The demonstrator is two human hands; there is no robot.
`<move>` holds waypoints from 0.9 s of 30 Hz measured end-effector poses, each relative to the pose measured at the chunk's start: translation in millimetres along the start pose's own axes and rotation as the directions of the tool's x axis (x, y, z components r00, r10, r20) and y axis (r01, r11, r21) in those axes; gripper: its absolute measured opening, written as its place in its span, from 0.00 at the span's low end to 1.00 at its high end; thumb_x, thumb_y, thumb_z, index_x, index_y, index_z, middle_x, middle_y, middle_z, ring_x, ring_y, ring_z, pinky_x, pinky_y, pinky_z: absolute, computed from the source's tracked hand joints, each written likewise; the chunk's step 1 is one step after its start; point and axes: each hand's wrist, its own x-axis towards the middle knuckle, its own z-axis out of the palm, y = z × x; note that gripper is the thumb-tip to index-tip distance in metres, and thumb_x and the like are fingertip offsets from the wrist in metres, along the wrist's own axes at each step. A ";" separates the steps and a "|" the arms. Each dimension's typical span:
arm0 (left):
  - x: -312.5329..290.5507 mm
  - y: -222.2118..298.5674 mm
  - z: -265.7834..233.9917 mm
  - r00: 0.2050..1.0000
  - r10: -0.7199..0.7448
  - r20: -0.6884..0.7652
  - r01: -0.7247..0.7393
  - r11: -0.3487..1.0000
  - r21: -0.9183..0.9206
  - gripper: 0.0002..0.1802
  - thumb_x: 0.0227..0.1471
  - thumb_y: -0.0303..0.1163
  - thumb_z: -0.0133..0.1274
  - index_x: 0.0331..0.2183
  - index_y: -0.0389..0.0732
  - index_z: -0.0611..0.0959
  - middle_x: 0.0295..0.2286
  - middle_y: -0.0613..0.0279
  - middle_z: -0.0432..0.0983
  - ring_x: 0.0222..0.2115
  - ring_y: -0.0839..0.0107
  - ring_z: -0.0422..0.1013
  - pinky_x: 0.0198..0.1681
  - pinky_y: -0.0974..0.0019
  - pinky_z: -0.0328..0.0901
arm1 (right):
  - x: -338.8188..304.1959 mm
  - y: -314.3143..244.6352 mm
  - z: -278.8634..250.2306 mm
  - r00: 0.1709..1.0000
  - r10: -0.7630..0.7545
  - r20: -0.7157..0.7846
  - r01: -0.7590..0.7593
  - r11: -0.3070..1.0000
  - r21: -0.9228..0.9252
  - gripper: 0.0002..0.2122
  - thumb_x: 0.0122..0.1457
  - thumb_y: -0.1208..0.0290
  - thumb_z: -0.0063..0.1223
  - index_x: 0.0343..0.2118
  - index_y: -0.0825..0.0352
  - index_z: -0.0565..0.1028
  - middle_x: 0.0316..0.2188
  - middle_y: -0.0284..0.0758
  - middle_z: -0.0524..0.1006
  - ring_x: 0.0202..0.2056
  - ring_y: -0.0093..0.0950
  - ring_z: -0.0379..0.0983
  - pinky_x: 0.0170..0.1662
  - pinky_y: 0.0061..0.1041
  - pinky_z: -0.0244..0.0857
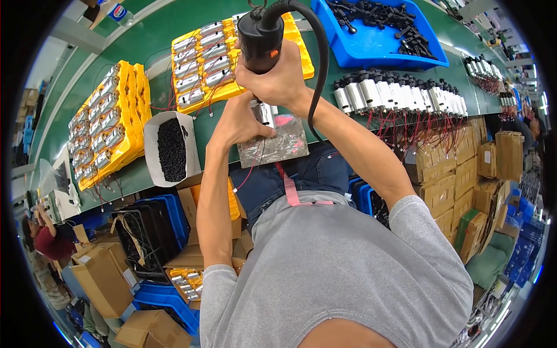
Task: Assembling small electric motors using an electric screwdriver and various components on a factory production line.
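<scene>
At the near edge of the green bench [203, 130] — a slick silver motor [264, 113] in a pinch

The motor rests at a film-wrapped block [281, 148], close to the person's lap. The left hand [239, 120] pinches it, thumb bent over its near side; the right hand [272, 79] is wrapped round the barrel of a black electric screwdriver [259, 46] just beyond. The hands hide the driver's tip, so contact cannot be told.

The motor is probably dense and rigid, its smooth round can apt to slip or roll. Best hold is the can's sides — clear of the thin red lead [253, 169], which hangs limp and looks the easiest part to damage.

To the left, a white box [152, 142] holds gravel-like black pieces [172, 152], beside moulded yellow trays [137, 116] of shiny cylinders. To the right stand black-capped motors [400, 94] trailing wires; farther off, a smooth blue bin [351, 53] contains black plastic parts [377, 15].
</scene>
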 end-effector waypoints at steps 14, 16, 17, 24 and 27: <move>-0.3 -12.7 1.7 0.999 0.035 -0.012 -0.035 0.999 0.000 0.41 0.18 0.29 0.70 0.41 0.28 0.72 0.26 0.48 0.76 0.30 0.57 0.74 0.36 0.61 0.67 | 1.2 0.1 8.6 0.990 0.004 0.144 0.001 0.999 -0.037 0.10 0.42 0.77 0.58 0.30 0.70 0.74 0.20 0.30 0.75 0.22 0.16 0.70 0.26 0.18 0.66; -0.9 -13.4 1.4 1.000 0.008 0.026 -0.008 1.000 -0.021 0.41 0.19 0.29 0.70 0.41 0.28 0.71 0.27 0.47 0.76 0.31 0.56 0.74 0.37 0.61 0.67 | 1.3 1.4 10.3 0.988 -0.002 0.153 0.005 1.000 -0.015 0.10 0.42 0.78 0.58 0.30 0.70 0.74 0.20 0.30 0.75 0.22 0.16 0.70 0.26 0.18 0.66; -2.3 -13.7 1.9 1.000 0.003 0.020 -0.002 1.000 -0.024 0.41 0.19 0.29 0.70 0.41 0.28 0.71 0.27 0.47 0.76 0.31 0.56 0.74 0.37 0.61 0.67 | 1.5 3.2 10.6 0.988 -0.008 0.156 0.005 1.000 0.024 0.10 0.42 0.78 0.58 0.30 0.70 0.74 0.20 0.30 0.75 0.22 0.15 0.70 0.26 0.18 0.66; -2.4 -18.5 8.1 0.998 0.044 -0.045 -0.047 0.997 -0.065 0.41 0.19 0.29 0.70 0.41 0.27 0.71 0.29 0.47 0.76 0.33 0.55 0.73 0.38 0.61 0.67 | 5.8 1.8 11.4 0.981 0.032 0.190 -0.050 0.994 0.093 0.10 0.42 0.77 0.58 0.29 0.70 0.74 0.19 0.30 0.74 0.21 0.16 0.69 0.25 0.18 0.66; -1.8 -18.1 5.8 0.999 0.039 -0.029 -0.039 0.999 0.006 0.41 0.19 0.30 0.70 0.41 0.27 0.71 0.29 0.47 0.76 0.33 0.55 0.73 0.38 0.61 0.67 | 5.5 2.8 11.4 0.971 0.024 0.239 -0.013 0.999 -0.048 0.10 0.41 0.75 0.59 0.28 0.69 0.74 0.18 0.30 0.73 0.19 0.17 0.68 0.24 0.19 0.64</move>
